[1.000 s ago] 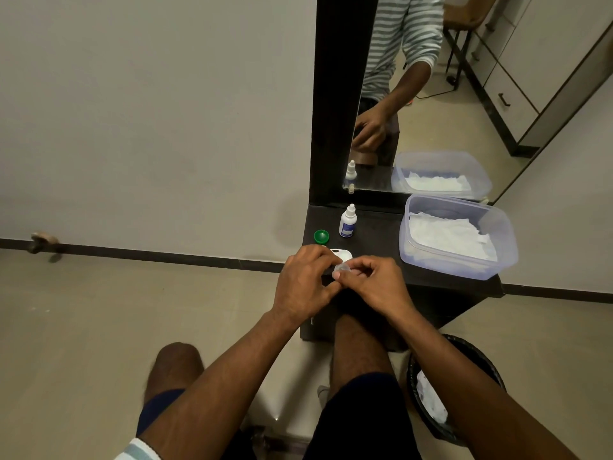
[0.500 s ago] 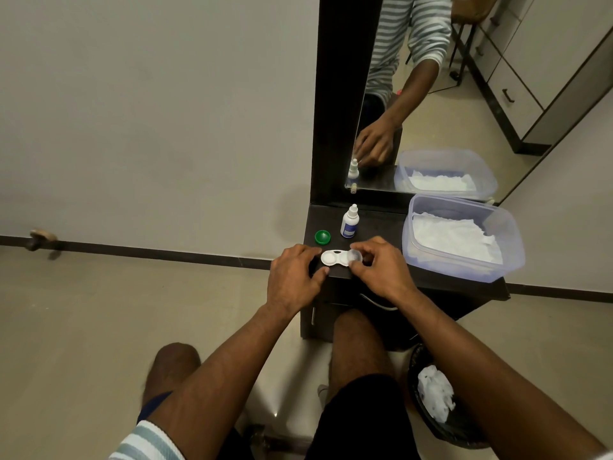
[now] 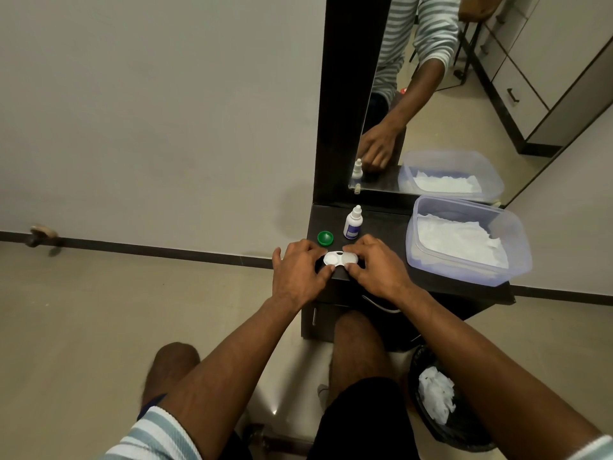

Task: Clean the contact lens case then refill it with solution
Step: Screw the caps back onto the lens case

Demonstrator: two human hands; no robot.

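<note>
A room in a home was shown, most likely a bedroom or dressing corner. A tall mirror in a dark frame was mounted above a small dark dressing unit set against a plain wall. Pale floor tiles and a dark skirting strip were seen. Drawer fronts with handles were reflected in the mirror. A lined waste bin was placed beside the unit.
</note>
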